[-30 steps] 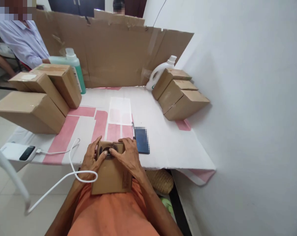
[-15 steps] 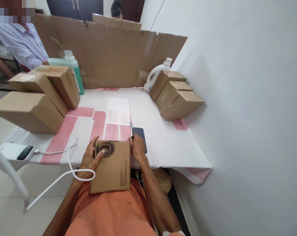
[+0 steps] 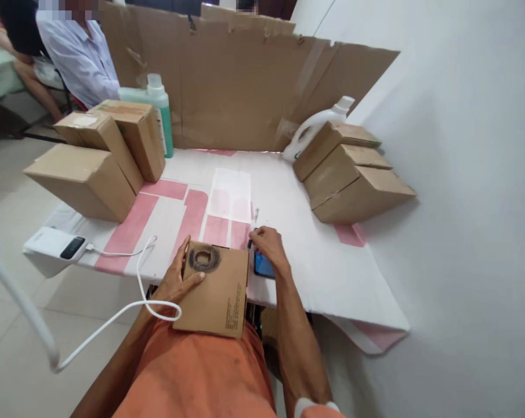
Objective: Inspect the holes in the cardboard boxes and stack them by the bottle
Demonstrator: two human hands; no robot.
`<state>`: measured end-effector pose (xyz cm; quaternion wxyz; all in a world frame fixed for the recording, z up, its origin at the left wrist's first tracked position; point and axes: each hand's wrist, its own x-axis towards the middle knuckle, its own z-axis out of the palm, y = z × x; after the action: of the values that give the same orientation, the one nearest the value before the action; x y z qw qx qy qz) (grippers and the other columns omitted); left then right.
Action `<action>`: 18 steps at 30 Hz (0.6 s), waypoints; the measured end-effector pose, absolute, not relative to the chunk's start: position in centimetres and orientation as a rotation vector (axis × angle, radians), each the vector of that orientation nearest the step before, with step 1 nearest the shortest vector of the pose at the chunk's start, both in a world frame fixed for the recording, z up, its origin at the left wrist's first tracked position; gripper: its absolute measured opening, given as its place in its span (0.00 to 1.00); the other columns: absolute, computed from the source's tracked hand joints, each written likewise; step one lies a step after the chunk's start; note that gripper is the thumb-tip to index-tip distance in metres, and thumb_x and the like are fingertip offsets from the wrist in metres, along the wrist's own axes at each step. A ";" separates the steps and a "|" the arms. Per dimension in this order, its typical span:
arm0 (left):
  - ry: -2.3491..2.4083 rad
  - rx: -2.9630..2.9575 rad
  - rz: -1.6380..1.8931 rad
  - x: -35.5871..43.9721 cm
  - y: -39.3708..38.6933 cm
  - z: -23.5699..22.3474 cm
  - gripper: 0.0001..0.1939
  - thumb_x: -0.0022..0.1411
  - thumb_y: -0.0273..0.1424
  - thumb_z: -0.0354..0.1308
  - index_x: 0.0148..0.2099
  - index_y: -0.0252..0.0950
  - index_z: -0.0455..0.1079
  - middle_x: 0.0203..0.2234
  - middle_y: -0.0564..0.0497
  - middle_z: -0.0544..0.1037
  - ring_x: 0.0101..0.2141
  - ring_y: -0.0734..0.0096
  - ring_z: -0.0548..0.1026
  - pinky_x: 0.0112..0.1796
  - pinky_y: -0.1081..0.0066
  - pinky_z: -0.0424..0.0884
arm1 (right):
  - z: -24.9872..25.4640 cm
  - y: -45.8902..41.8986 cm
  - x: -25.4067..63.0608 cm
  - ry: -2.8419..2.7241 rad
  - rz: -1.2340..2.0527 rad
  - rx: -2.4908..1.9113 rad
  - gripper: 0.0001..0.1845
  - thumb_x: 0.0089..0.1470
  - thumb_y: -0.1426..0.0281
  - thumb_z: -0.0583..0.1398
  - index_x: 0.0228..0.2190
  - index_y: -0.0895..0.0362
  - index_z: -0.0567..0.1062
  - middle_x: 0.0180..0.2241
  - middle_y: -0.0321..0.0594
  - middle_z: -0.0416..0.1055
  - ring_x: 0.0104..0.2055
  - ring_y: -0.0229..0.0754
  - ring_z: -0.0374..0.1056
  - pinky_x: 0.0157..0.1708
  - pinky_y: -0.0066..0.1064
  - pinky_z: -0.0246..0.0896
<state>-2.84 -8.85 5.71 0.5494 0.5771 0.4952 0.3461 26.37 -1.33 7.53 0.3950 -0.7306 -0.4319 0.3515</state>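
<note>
A flat brown cardboard box (image 3: 216,296) with a dark ring mark on top leans from my lap onto the table's front edge (image 3: 288,302). My left hand (image 3: 177,281) grips its left side, thumb lying on top beside the ring. My right hand (image 3: 268,247) rests just to the right of the box, fingers bent over the far end of a phone (image 3: 263,267) whose screen glows blue. A pen (image 3: 256,216) pokes out just beyond that hand.
Brown boxes are stacked at the left (image 3: 83,180) and the right (image 3: 353,180). A green bottle (image 3: 158,110) and a white jug (image 3: 314,125) stand before a cardboard screen (image 3: 245,81). A power bank (image 3: 55,249) with a white cable (image 3: 144,290) sits front left. A person (image 3: 83,58) sits behind.
My right hand left the box top and went right onto the phone, whose screen is now lit. My left thumb slid off the ring. My view turned a little to the left.
</note>
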 end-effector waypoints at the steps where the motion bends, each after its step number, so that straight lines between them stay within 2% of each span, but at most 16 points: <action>1: 1.178 1.340 0.819 -2.6 -8.9 5.7 0.57 0.61 0.46 0.67 0.80 0.40 0.39 0.67 0.35 0.70 0.63 0.47 0.75 0.61 0.51 0.73 | 8.3 -1.8 26.8 -1.067 0.908 -1.789 0.13 0.47 0.60 0.66 0.22 0.52 0.69 0.18 0.37 0.70 0.24 0.45 0.72 0.24 0.33 0.63; 3: 1.196 1.296 0.825 -2.0 -9.0 5.8 0.57 0.59 0.46 0.68 0.80 0.40 0.40 0.65 0.36 0.72 0.62 0.47 0.76 0.60 0.52 0.75 | 9.8 -3.0 27.0 -0.995 0.956 -1.613 0.17 0.50 0.51 0.62 0.28 0.51 0.68 0.23 0.35 0.73 0.24 0.41 0.72 0.23 0.31 0.64; 5: 1.224 1.258 0.847 -1.3 -8.9 5.9 0.57 0.59 0.46 0.68 0.80 0.40 0.41 0.64 0.36 0.72 0.59 0.48 0.77 0.57 0.54 0.76 | 10.9 -4.5 26.3 -0.916 1.063 -1.385 0.20 0.50 0.49 0.63 0.32 0.50 0.66 0.25 0.33 0.73 0.24 0.40 0.72 0.23 0.29 0.65; 9: 1.192 1.235 0.914 0.3 -8.7 6.0 0.56 0.58 0.44 0.68 0.79 0.41 0.42 0.64 0.37 0.72 0.59 0.51 0.77 0.57 0.55 0.76 | 11.2 -7.8 22.1 -0.811 1.215 -1.078 0.15 0.53 0.56 0.65 0.33 0.49 0.66 0.28 0.32 0.74 0.27 0.41 0.75 0.25 0.30 0.67; 12: 1.155 1.222 0.961 1.0 -8.7 5.6 0.55 0.57 0.42 0.68 0.79 0.40 0.44 0.66 0.37 0.70 0.62 0.49 0.74 0.60 0.53 0.73 | 10.0 -9.5 19.0 -0.773 1.185 -1.033 0.09 0.56 0.60 0.64 0.37 0.49 0.72 0.34 0.35 0.78 0.31 0.44 0.78 0.31 0.35 0.72; 15: 1.187 1.220 0.971 1.1 -8.9 5.1 0.54 0.58 0.42 0.68 0.79 0.41 0.45 0.67 0.37 0.68 0.63 0.49 0.72 0.61 0.52 0.71 | 8.8 -10.4 17.6 -0.809 1.162 -1.064 0.11 0.60 0.60 0.63 0.42 0.51 0.79 0.39 0.41 0.82 0.37 0.48 0.80 0.39 0.41 0.75; 18: 1.192 1.238 0.979 1.0 -9.2 4.9 0.54 0.59 0.43 0.68 0.79 0.42 0.44 0.66 0.38 0.71 0.63 0.49 0.72 0.62 0.52 0.70 | 8.3 -10.7 17.4 -0.938 1.133 -1.154 0.13 0.62 0.59 0.63 0.42 0.52 0.82 0.38 0.43 0.84 0.38 0.51 0.80 0.42 0.44 0.76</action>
<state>0.96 -9.18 4.95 0.5496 0.5229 0.5033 0.4137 17.44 -10.71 8.33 0.5939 -0.4965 -0.4036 0.4877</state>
